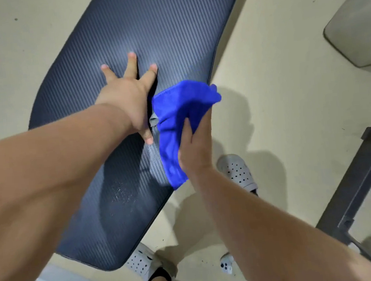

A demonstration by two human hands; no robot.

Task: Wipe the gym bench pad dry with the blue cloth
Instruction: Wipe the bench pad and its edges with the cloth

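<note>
Dark ribbed bench pad [160, 31]: left hand [128, 98] pressed flat mid-pad; droplets [120, 194] seen toward near end.

A pale beige floor [273, 51] fills the room, with soft shadows. A dark metal frame [356, 184] stands right; a grey pad [357, 29] lies beyond.

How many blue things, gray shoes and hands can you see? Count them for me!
Blue things: 1, the blue cloth.
Light gray holey shoes: 2, one beside the bench pad at, one near its end at.
Hands: 2, the left hand flat on the pad, the right hand holding the cloth.
Total: 5.
</note>
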